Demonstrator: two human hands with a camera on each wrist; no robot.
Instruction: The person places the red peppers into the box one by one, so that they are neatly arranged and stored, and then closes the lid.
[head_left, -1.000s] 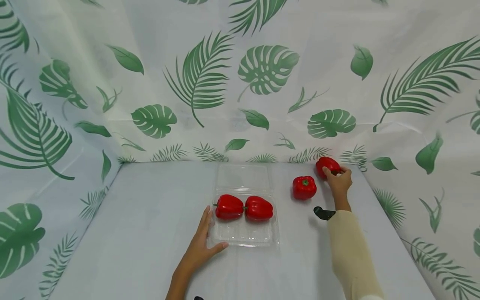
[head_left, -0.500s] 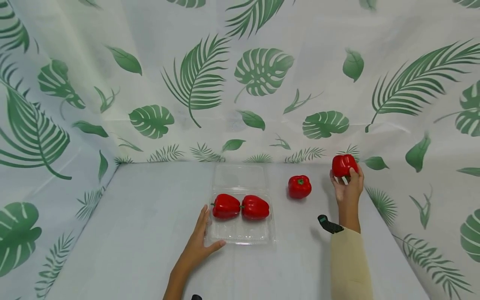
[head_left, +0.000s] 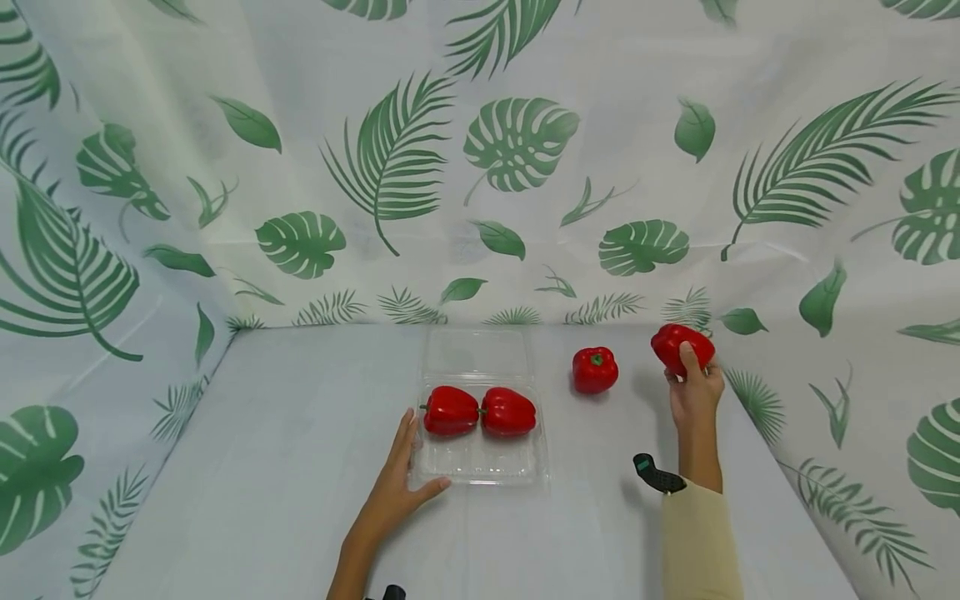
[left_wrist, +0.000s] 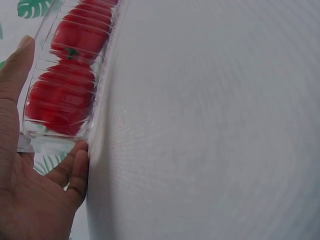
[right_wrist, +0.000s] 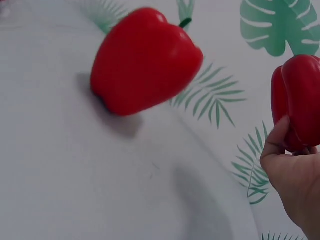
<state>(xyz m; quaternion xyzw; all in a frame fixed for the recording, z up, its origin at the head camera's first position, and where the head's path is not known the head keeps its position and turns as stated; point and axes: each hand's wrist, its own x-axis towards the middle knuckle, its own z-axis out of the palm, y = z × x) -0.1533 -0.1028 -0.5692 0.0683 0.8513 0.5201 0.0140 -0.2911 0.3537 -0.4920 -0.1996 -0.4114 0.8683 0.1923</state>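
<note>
My right hand (head_left: 697,398) grips a red bell pepper (head_left: 670,345) above the back right of the table, thumb across its near side. In the right wrist view that pepper (right_wrist: 303,95) is at the right edge, and its shadow falls on the table. A loose red bell pepper (head_left: 595,371) sits on the table, stem up, left of this hand. A clear plastic clamshell box (head_left: 480,468) lies with its lid raised back, two red bell peppers (head_left: 452,412) side by side in its far row. My left hand (head_left: 388,493) rests along its left side, fingers straight, thumb by the near edge.
A pale table (head_left: 285,433) spreads under everything. Behind it and at both sides hangs a white sheet (head_left: 420,275) printed with green leaves. The box's clear lid (head_left: 477,353) lies toward the back edge.
My right hand has lifted the back pepper off the table, carried it right, then turned it and brought it slightly nearer. The left hand has kept its place by the box.
</note>
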